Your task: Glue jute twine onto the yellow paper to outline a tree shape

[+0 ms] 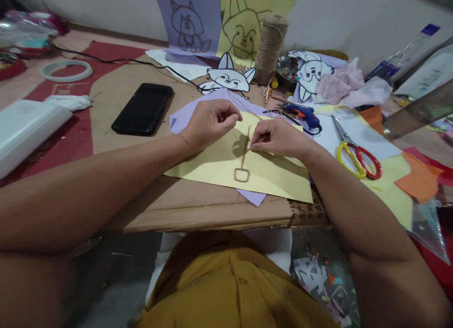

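A yellow sheet of paper (208, 165) lies on purple paper (253, 197), and brown twine (242, 175) forms a small square with a stem on it. Over the sheet's upper left, my left hand (212, 120) is closed with thumb and forefinger together; whatever it may pinch is too small to make out. My right hand (274, 137) is closed beside the stem, its fingertips pinching a strand of twine low over the paper. Shadows of the hands fall across the stem. Behind them stands a spool of twine (272, 49), with a blue glue gun (304, 114) to the right.
A black phone (142, 109) and a roll of tape (66, 70) lie left. Scissors (354, 153) rest on paper at right. Fox cutouts (230, 78) and drawings (189, 26) stand behind. The cardboard-covered table's front edge (212, 219) is near my body.
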`<control>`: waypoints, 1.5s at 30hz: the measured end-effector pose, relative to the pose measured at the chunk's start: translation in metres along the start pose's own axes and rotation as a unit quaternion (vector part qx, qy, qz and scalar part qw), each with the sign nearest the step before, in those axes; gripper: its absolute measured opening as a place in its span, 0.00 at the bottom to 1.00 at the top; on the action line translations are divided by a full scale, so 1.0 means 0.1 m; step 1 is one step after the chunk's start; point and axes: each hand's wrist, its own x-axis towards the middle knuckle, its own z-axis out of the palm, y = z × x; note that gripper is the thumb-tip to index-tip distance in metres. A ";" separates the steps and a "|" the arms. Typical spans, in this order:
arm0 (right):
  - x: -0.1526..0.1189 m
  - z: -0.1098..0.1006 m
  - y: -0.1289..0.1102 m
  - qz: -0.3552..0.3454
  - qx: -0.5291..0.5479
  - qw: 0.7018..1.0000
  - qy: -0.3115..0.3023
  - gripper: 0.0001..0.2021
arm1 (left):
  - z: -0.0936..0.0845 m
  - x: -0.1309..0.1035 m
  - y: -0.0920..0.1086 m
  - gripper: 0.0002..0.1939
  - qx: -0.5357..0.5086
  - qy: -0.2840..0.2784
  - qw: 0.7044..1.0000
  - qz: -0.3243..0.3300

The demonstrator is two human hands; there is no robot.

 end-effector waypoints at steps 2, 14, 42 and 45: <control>0.00 0.00 0.00 0.001 0.002 1.000 0.001 0.03 | -0.03 -0.03 0.03 0.12 0.014 -0.020 0.996 0.082; 0.01 0.00 -0.03 -0.002 -0.024 1.000 0.004 0.03 | 0.00 -0.07 -0.02 0.17 0.156 -0.228 0.916 0.291; -0.01 -0.07 0.08 0.111 0.005 0.993 0.034 0.02 | -0.01 -0.07 -0.02 0.15 0.085 -0.249 0.930 0.256; -0.01 -0.06 0.06 0.107 -0.004 0.994 0.037 0.03 | 0.00 -0.05 0.00 0.14 0.098 -0.253 0.916 0.295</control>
